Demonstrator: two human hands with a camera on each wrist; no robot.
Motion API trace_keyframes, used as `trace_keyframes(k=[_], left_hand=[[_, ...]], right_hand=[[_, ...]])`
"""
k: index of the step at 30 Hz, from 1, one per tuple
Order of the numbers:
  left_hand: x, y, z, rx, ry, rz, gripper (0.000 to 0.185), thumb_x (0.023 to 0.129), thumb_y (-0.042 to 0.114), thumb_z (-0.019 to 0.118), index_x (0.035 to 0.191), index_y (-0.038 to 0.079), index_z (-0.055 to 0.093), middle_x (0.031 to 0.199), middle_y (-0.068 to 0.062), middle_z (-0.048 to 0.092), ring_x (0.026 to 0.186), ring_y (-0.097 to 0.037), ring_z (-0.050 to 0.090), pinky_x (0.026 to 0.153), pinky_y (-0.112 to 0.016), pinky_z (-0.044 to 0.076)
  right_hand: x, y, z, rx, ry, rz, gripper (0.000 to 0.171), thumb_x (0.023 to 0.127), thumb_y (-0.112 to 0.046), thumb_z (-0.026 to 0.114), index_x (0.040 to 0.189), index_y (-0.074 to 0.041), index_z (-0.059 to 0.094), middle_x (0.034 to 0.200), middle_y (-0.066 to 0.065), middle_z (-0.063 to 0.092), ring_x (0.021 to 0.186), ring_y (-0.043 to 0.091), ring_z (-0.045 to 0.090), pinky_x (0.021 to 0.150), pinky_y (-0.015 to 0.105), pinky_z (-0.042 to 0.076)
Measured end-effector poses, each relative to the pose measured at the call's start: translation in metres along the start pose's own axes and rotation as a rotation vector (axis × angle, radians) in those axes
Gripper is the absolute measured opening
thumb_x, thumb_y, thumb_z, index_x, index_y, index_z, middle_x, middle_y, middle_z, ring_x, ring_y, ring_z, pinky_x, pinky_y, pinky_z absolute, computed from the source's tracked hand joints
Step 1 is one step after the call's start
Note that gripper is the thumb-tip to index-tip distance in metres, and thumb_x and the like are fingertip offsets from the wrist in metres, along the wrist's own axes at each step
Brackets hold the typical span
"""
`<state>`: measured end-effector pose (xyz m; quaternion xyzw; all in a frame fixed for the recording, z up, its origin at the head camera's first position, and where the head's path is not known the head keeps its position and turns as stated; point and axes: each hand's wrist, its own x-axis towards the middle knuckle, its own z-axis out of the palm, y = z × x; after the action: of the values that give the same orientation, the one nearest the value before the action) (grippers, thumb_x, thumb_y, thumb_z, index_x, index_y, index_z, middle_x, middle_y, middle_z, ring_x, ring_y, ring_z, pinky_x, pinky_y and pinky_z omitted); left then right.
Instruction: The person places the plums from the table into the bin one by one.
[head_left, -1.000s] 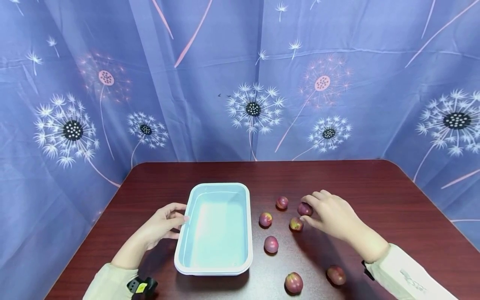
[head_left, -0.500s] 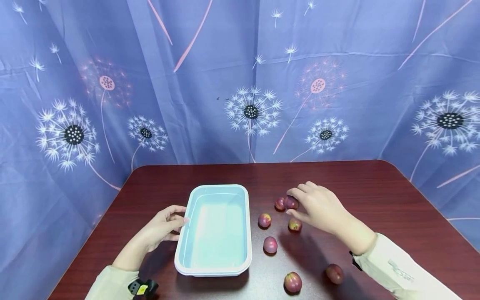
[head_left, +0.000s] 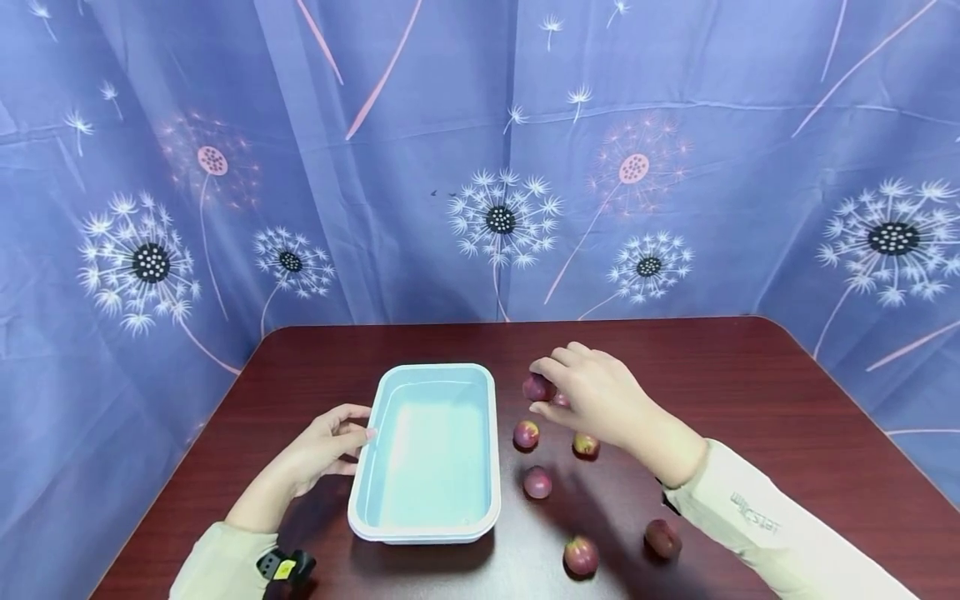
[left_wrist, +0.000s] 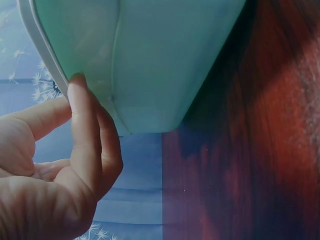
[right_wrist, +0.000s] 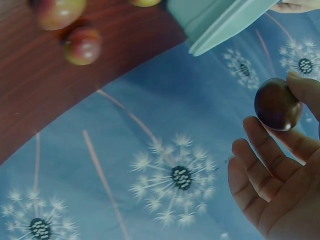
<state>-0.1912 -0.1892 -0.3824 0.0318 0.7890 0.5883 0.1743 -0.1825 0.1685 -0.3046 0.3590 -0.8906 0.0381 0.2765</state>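
Note:
A light blue plastic basin (head_left: 427, 532) with a white rim sits left of centre in the head view, with nothing inside. My left hand (head_left: 322, 450) holds its left rim, thumb over the edge and fingers against the outer wall (left_wrist: 150, 65). Between thumb and fingertips my right hand (head_left: 600, 396) pinches a dark red plum (head_left: 536, 387), raised just right of the basin's far corner. The right wrist view shows this plum (right_wrist: 277, 105) held above the tabletop, the other fingers loosely spread. Below that hand lie a red-yellow plum (head_left: 527, 434) and a yellowish plum (head_left: 586, 445).
More plums rest on the dark wooden table (head_left: 690, 358): one reddish plum (head_left: 537, 482) beside the basin, one plum (head_left: 581, 556) nearer the front, and a dark plum (head_left: 663, 539) by the right sleeve. Another is partly hidden behind the right hand. A blue dandelion-print curtain (head_left: 405, 208) hangs behind.
My right hand has lifted the plum and carried it left, past the other plums toward the basin. The left hand stays at the basin's rim.

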Motion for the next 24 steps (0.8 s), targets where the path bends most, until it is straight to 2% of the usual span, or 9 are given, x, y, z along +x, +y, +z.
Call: trace_keyframes(k=[7,13,17,24], left_hand=[[0.001,-0.001,-0.001,-0.011,-0.01,0.001,0.051,0.094,0.015,0.058,0.136,-0.005,0.036,0.097,-0.01,0.059,0.078,-0.016,0.063,0.072,-0.037,0.057],[0.002,-0.001,-0.001,0.001,-0.007,0.002,0.052,0.094,0.017,0.059,0.136,-0.004,0.037,0.097,-0.011,0.06,0.079,-0.016,0.064,0.072,-0.037,0.057],[0.003,0.0,-0.001,0.005,-0.008,-0.001,0.053,0.093,0.017,0.06,0.136,-0.005,0.037,0.096,-0.01,0.061,0.077,-0.016,0.064,0.071,-0.036,0.057],[0.002,-0.003,-0.001,-0.014,-0.004,-0.005,0.054,0.093,0.017,0.06,0.136,-0.005,0.036,0.096,-0.009,0.061,0.077,-0.015,0.064,0.07,-0.035,0.057]], right_hand=[[0.022,-0.02,0.005,0.012,-0.001,-0.077,0.037,0.072,-0.034,0.079,0.097,-0.011,0.065,0.081,-0.001,0.061,0.076,0.02,0.055,0.065,0.032,0.047],[0.033,-0.036,0.013,0.047,0.018,-0.117,0.037,0.074,-0.037,0.078,0.098,-0.013,0.064,0.08,-0.002,0.058,0.074,0.018,0.053,0.062,0.029,0.046],[0.037,-0.045,0.019,0.072,0.0,-0.136,0.035,0.076,-0.038,0.077,0.098,-0.013,0.064,0.08,-0.003,0.058,0.071,0.016,0.051,0.059,0.026,0.043],[0.039,-0.06,0.033,0.073,-0.06,-0.152,0.035,0.077,-0.04,0.076,0.098,-0.014,0.066,0.079,-0.004,0.059,0.075,0.014,0.054,0.063,0.026,0.046]])
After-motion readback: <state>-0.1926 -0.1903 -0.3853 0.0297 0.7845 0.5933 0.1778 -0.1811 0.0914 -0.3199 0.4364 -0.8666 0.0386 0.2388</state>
